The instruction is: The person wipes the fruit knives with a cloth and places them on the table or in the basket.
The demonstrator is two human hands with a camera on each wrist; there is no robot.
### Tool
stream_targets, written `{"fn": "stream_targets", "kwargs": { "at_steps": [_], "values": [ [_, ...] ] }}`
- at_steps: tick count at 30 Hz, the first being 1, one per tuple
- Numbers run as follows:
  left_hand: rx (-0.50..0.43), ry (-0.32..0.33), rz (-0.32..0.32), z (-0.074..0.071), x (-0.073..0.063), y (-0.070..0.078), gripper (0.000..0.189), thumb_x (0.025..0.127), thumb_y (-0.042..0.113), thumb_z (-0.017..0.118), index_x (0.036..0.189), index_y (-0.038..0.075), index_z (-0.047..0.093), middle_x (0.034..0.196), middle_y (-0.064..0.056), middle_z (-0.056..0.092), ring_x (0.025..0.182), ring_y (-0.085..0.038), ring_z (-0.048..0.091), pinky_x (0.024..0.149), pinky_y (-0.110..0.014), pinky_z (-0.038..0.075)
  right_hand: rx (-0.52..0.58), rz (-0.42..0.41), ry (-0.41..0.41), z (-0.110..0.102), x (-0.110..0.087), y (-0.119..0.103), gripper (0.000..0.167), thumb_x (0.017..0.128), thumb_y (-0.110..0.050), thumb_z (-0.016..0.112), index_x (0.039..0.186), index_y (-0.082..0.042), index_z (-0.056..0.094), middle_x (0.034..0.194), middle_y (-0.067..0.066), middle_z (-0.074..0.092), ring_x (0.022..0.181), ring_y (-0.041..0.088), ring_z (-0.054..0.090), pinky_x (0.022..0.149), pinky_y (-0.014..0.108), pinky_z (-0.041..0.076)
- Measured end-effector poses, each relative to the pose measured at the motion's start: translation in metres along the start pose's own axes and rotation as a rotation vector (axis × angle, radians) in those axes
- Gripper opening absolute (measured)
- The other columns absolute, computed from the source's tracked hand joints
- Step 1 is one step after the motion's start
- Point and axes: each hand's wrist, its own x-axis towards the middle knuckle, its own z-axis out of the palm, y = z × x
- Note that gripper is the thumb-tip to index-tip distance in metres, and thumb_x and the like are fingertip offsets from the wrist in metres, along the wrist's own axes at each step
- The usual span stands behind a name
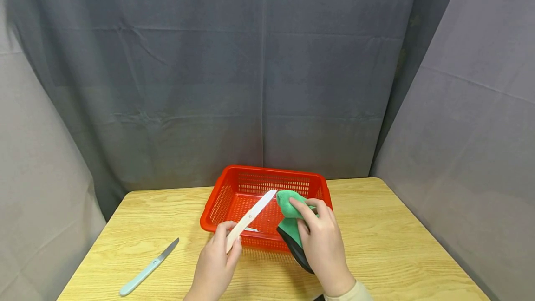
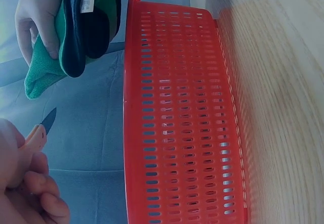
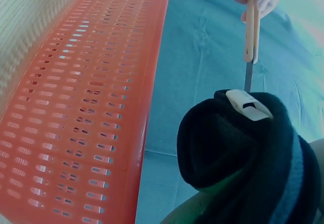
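In the head view my left hand (image 1: 215, 264) grips the pale handle of a knife (image 1: 251, 216), its blade tilted up to the right over the red basket. My right hand (image 1: 323, 245) holds a bunched green cloth (image 1: 291, 204) with a dark edge, close to the blade tip but apart from it. The left wrist view shows a white label on the cloth (image 2: 45, 72). Below both hands stands the red plastic basket (image 1: 265, 243) with slotted walls. Something pale blue (image 1: 251, 229) lies inside it, mostly hidden by the front rim and the knife.
A second knife (image 1: 146, 271) with a light blue handle lies on the wooden table (image 1: 397, 245), left of the basket. Grey curtains (image 1: 188, 82) hang behind the table and along both sides.
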Motion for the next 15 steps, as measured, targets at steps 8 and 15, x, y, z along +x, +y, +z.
{"fn": "stream_targets", "kwargs": {
  "at_steps": [8,15],
  "values": [
    [-0.002,0.019,-0.001,-0.0005,-0.0006,0.0001,0.028,0.088,0.004,0.072,0.113,0.01,0.062,0.076,0.008,0.062,0.062,0.002,0.041,0.052,-0.019,0.037,0.006,-0.012,0.001,0.0008,-0.0006,0.0003,0.053,0.074,0.009,0.086,0.118,-0.019,0.077,0.106,0.012,0.065,0.084,0.027,0.062,0.071,0.039,0.058],
    [-0.017,-0.011,-0.049,-0.001,-0.0009,0.0007,0.021,0.091,0.007,0.069,0.11,0.01,0.062,0.074,0.01,0.058,0.059,0.004,0.038,0.05,-0.018,0.035,0.003,-0.026,0.012,0.001,-0.0005,-0.0005,0.054,0.073,0.01,0.086,0.117,-0.019,0.078,0.104,0.012,0.064,0.084,0.026,0.062,0.069,0.039,0.058]
  ]
}}
